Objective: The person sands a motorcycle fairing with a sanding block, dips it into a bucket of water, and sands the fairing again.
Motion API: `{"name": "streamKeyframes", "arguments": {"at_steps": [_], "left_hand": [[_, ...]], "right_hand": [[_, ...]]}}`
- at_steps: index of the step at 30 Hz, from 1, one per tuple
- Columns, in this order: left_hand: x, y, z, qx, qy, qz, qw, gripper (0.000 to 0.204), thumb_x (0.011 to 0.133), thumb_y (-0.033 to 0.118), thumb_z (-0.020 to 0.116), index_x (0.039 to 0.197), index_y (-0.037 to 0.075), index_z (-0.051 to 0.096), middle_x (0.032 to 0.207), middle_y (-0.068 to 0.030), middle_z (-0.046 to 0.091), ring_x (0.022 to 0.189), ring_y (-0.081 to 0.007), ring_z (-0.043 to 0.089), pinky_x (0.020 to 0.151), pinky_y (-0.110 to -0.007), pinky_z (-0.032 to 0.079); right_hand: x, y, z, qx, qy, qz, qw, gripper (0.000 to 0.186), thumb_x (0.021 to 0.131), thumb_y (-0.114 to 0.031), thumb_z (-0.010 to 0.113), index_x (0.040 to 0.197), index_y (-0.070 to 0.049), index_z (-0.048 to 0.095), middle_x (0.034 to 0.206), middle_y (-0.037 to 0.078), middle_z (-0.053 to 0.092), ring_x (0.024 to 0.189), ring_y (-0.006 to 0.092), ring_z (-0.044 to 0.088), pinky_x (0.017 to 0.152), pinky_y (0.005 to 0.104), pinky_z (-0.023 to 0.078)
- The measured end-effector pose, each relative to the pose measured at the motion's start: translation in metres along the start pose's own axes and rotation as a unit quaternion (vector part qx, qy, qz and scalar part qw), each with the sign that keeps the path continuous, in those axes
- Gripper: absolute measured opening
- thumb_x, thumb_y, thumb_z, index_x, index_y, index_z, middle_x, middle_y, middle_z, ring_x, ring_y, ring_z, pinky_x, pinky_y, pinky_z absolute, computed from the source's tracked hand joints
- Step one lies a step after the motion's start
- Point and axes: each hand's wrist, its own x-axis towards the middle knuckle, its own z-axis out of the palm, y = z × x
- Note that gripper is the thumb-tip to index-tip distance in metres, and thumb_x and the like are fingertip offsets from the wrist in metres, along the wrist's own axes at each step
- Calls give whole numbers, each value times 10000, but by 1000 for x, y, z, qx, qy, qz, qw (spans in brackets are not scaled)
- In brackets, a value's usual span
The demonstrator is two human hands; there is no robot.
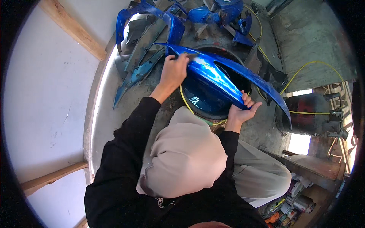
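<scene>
A glossy blue motorcycle body panel (213, 72), long and curved with a pointed tail, is held aslant above a round dark tub (228, 51). Liquid inside the tub shows a bright reflection. Closed against the panel's upper left part is my left hand (174, 71), where a dark patch by the fingertips is too blurred to name. My right hand (242, 110) grips the panel's lower end, its fingers behind the edge and its thumb sticking out. The panel's narrow arm sweeps to the right, past that hand.
More blue panels (224, 15) and a dull teal strip (138, 72) lie at the back. A yellow hose (319, 63) runs round the tub and to a dark tank (304, 114) at right. A white wall (49, 95) stands left; a shelf of cans and bottles (292, 205) is lower right.
</scene>
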Motion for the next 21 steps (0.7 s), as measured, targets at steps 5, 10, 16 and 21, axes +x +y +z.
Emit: {"name": "streamKeyframes", "arguments": {"at_steps": [5,10,16,21], "left_hand": [[-15,15,1,-121,101,7,988,265,1021,110,555,1237,-28,622,1079,-170,746,883,-336,689,922,-442,478],[-13,19,-28,-191,120,-52,973,267,1032,138,554,1239,4,657,1100,-212,722,966,-398,664,899,-454,504],[-7,-18,-32,-170,63,-187,965,296,1054,156,518,1282,3,630,1108,-219,721,997,-386,686,854,-446,524],[-33,1,4,-124,105,-86,983,326,1049,135,518,1332,-11,589,1255,-124,717,1047,-325,685,951,-429,486]], "right_hand": [[-3,-2,0,33,35,-9,999,622,1049,-553,490,575,-173,358,578,13,395,674,220,485,981,482,456],[0,-7,-6,51,45,-9,998,616,1050,-542,502,575,-187,334,574,7,366,655,214,466,945,476,462],[1,-15,-7,-34,27,-3,999,610,1070,-501,491,579,-186,313,559,3,338,614,207,449,891,477,478],[-10,-11,1,-36,49,-21,998,599,1093,-437,463,571,-188,309,537,12,363,598,210,466,870,480,484]]}}
